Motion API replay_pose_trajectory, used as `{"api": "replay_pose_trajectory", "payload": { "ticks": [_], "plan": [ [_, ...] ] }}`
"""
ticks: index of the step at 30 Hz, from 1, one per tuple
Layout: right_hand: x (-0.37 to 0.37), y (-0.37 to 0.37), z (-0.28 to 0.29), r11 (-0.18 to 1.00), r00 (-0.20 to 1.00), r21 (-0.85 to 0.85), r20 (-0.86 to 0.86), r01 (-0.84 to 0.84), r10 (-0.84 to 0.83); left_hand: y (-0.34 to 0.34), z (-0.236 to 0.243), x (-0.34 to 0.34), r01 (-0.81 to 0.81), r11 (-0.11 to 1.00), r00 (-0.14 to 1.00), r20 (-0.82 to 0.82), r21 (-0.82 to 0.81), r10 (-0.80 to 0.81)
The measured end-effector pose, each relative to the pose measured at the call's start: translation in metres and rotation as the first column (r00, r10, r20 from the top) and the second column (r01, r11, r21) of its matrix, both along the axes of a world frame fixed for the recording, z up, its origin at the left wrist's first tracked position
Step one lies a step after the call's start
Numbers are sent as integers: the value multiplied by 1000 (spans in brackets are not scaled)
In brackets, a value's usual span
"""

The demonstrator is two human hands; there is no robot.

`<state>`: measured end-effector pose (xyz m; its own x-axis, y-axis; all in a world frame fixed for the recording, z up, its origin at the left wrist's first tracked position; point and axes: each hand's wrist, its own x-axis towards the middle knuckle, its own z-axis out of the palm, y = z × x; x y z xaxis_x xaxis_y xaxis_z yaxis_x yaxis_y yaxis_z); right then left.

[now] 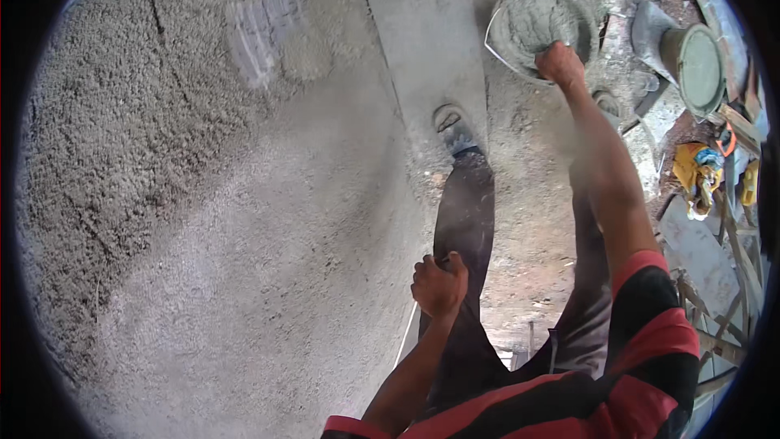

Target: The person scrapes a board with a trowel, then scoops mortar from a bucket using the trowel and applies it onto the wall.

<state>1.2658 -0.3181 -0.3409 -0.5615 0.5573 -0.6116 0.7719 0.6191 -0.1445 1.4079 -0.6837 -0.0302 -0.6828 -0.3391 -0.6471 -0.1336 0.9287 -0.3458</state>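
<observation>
My right hand [561, 63] is closed in a fist over the near right rim of a round bucket [587, 36]. Wet grey mortar [538, 23] fills the bucket, and a thin pale handle lies along its left side. Whatever those fingers grip, if anything, is hidden. In front of my left thigh, my left hand [440, 284] is closed with its fingers curled; what it may hold does not show. A thin pale edge [406, 332] runs down just below it. To the left spreads a broad plastered wall [284, 276], rough at its far left and smoother near me.
A flat grey strip [426, 24] borders the wall, with my left foot [453, 126] on it. At right are a tipped bucket [700, 69], a yellow crumpled bag [695, 177], and scattered boards [731, 236]. A pale smeared patch [264, 28] marks the wall's upper part.
</observation>
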Motion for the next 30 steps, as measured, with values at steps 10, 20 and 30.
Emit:
{"api": "replay_pose_trajectory", "payload": {
  "ticks": [10, 20, 30],
  "plan": [
    [10, -55, 121, 575, 524, -661, -310, 481, -794, -10, 13, -24, -30, 999, 999, 41, -36, 31],
    [-175, -309, 232, 796, 662, -600, -566, 79, -492, -28, 2, -3, 102, 995, 992, 82, -9, -101],
    [24, -36, 78, 991, 999, 125, -32, 44, -41, -13, 9, -6, -56, 998, 998, 26, -28, 56]
  ]
}}
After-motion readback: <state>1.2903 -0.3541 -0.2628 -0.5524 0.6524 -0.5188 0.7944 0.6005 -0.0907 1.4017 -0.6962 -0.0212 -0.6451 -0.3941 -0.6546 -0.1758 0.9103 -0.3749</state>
